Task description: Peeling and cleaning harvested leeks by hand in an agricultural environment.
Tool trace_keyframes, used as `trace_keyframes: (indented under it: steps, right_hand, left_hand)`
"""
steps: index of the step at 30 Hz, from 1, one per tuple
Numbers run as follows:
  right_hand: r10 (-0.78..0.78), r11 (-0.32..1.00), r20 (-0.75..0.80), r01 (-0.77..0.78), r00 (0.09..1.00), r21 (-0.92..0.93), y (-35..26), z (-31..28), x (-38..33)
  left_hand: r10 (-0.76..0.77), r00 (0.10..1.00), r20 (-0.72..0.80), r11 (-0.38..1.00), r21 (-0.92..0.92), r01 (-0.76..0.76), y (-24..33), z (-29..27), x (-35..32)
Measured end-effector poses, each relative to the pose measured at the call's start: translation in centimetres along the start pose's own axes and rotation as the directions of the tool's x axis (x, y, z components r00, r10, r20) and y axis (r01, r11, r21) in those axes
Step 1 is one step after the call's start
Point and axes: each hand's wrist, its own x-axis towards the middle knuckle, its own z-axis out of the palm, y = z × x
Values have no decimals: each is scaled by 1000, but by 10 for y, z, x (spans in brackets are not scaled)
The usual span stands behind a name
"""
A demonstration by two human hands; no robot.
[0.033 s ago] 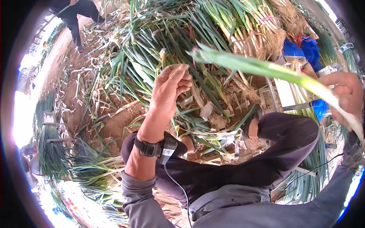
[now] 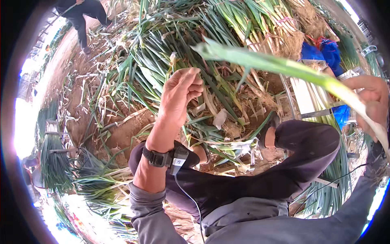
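My right hand (image 2: 371, 103) at the right edge grips a long green onion (image 2: 284, 67), fingers wrapped round its pale stalk. Its green leafy end reaches left across the view above the pile, while roots show low by my right sleeve. My left hand (image 2: 180, 91) is closed in a fist near the middle, with nothing seen sticking out of it. Beneath and beyond that fist lies a heap of loose green onions (image 2: 158, 57) on the ground. A black strap with a small device (image 2: 162, 157) sits round my left wrist.
Bundled green onions (image 2: 270, 32) lie at the far right, roots toward me. A metal rack (image 2: 315, 114) holding white stalks stands right, by blue plastic (image 2: 333, 55). More onions (image 2: 57, 162) stand at left. My bent legs (image 2: 300, 154) are below; another person (image 2: 83, 20) stands far left.
The green onion's leafy end has shifted slightly left and up. My left hand is almost unmoved.
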Motion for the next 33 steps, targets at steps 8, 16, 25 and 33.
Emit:
trace_keyframes:
  steps: [8,16,25,33]
  right_hand:
    - [-753,-105,527,719,394,-687,118,25,168]
    - [-559,655,50,479,827,-585,204,116,247]
    - [-532,830,-190,553,825,74,141,117,313]
    - [-546,827,-69,550,835,117,127,110,307]
  left_hand:
    - [235,972,-29,936,-262,-234,10,8,15]
    - [288,949,-125,883,-348,-314,12,-31,22]
    - [312,950,-24,932,-184,-311,19,-24,31]
    - [278,957,-88,944,-161,-289,26,-17,19]
